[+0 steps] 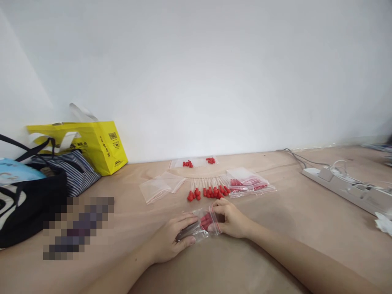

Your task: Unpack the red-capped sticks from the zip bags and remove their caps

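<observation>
A clear zip-lock bag (200,235) with red-ended droppers (206,221) in it lies low over the table between my hands. My left hand (173,237) is closed around the bag's left end, where a dark part shows between thumb and fingers. At the bag's red-lined mouth, my right hand (229,216) grips the edge; its fingertips are partly hidden by the plastic. Just beyond, loose droppers (211,191) with red bulbs and thin clear stems lie in a row. To their right sit filled bags (252,181), stacked flat. Flat zip-lock bags (159,187) lie to the left.
Near the wall is another clear bag (199,162) with red-bulbed droppers on it. A yellow shopping bag (105,147), a striped bag (78,171) and a black bag (33,208) stand at left. A power strip (346,188) with cables lies at right. One item at left is pixelated.
</observation>
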Action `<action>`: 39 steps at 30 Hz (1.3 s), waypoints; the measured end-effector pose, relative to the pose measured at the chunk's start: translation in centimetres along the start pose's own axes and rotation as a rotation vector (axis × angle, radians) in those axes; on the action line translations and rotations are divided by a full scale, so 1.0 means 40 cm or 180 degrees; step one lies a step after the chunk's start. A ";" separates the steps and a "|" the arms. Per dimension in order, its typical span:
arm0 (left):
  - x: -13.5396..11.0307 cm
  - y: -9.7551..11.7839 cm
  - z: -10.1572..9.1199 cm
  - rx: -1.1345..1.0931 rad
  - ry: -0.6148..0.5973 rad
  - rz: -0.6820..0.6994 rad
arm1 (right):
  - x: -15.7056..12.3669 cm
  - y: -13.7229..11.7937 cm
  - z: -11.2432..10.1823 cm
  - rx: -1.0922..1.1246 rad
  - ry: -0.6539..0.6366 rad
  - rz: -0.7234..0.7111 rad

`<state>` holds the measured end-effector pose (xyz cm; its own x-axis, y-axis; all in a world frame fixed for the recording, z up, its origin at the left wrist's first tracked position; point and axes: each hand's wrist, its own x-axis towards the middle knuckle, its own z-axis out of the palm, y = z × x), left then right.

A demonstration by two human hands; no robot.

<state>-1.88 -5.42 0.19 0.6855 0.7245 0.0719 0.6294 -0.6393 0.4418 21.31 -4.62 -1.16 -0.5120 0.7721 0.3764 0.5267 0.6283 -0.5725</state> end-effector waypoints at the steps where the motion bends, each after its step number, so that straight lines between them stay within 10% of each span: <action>1: 0.001 0.002 -0.001 0.0001 0.0008 0.0013 | 0.002 -0.001 0.001 -0.0042 -0.0067 -0.0028; 9: 0.001 -0.001 -0.001 -0.0047 -0.0041 -0.0024 | 0.006 0.004 0.005 0.0274 -0.0262 0.0119; 19: -0.001 -0.014 0.005 -0.0208 0.0020 0.0045 | -0.003 0.017 0.010 0.2276 -0.0603 0.0685; 27: 0.000 0.000 -0.005 -0.0218 0.0035 0.0019 | -0.022 0.066 -0.052 0.2871 -0.0036 0.1825; 39: -0.005 -0.016 -0.003 -0.0271 -0.0011 0.0038 | -0.024 0.090 -0.111 0.2426 0.0127 0.2177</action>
<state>-2.45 -5.13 0.01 0.6941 0.7161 0.0744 0.5879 -0.6234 0.5154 26.70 -2.67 -0.34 -0.2338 0.9538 -0.1885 0.1189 -0.1643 -0.9792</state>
